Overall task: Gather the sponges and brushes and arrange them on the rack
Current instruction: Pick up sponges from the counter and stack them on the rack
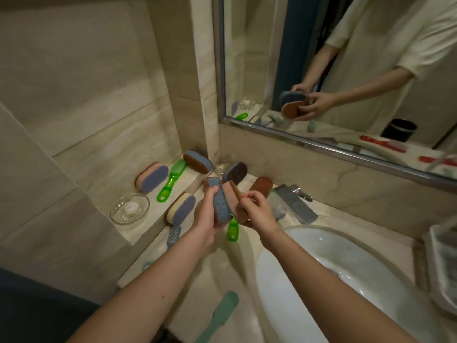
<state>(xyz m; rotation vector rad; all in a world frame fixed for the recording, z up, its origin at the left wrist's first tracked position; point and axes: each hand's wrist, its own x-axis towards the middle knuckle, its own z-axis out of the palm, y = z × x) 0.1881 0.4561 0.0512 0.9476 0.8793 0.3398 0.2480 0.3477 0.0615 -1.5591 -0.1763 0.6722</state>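
My left hand (206, 216) grips a blue-faced sponge (220, 200) held upright above the counter. Against it, my right hand (257, 209) pinches a pink and brown sponge (232, 198). On the stone ledge lie several more sponges: a pink and blue one (152, 177), a brown and blue one (199, 161) and a yellow and blue one (181, 209). A dark sponge (236, 172) and a brown sponge (261, 185) sit behind my hands. A green brush (171, 179) lies on the ledge, another green brush (233, 230) under my hands. A grey-blue brush (173, 235) and a teal handle (220, 315) lie on the counter.
A glass soap dish (129, 209) sits on the ledge's front. A drinking glass (221, 165) stands in the corner. The metal faucet (294, 203) and white sink basin (346, 280) are to the right. A wire rack (442, 263) is at the far right edge. A mirror (346, 70) hangs above.
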